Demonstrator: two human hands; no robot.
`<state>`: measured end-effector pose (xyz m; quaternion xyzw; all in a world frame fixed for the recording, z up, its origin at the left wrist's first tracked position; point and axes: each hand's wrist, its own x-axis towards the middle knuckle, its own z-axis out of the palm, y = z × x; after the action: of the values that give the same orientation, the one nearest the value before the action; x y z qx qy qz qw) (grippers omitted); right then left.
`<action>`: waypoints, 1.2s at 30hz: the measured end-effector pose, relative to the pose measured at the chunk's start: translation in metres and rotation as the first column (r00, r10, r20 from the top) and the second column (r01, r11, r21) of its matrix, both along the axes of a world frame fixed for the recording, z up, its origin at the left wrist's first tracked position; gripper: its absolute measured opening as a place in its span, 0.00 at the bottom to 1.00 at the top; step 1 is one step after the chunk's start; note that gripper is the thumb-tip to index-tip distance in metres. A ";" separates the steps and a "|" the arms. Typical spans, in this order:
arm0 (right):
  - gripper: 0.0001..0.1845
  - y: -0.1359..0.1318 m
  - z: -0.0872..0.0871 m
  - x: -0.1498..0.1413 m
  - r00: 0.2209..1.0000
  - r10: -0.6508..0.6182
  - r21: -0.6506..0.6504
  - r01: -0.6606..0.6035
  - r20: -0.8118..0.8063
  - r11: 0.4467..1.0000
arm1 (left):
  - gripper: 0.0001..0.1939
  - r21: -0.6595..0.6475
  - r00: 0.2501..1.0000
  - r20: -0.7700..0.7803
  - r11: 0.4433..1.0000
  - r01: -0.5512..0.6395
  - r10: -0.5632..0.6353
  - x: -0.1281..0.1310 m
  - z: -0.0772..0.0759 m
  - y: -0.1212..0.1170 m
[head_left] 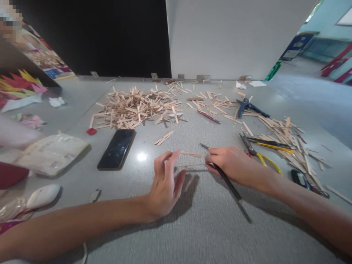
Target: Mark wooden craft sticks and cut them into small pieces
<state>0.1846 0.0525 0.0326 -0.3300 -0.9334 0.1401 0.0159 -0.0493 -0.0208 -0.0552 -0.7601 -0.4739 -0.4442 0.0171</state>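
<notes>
Head view: wooden sticks (139, 110) strew grey table (176, 238), panels (220, 40) behind.

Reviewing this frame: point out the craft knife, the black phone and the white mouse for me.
Craft knife (227, 182): head view, on its dark handle.
Black phone (117, 149): head view, middle of its screen.
White mouse (44, 195): head view, on its upper shell.
</notes>
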 end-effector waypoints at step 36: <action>0.13 0.034 -0.002 0.020 0.691 -0.549 -0.119 0.567 -0.470 0.815 | 0.22 -0.081 0.851 -0.440 0.956 0.281 -0.287 -0.010 -0.004 -0.004</action>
<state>0.2048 0.0860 0.0309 -0.5515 -0.7564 0.1901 0.2959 -0.0590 -0.0250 -0.0596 -0.9033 -0.3427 -0.2522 0.0545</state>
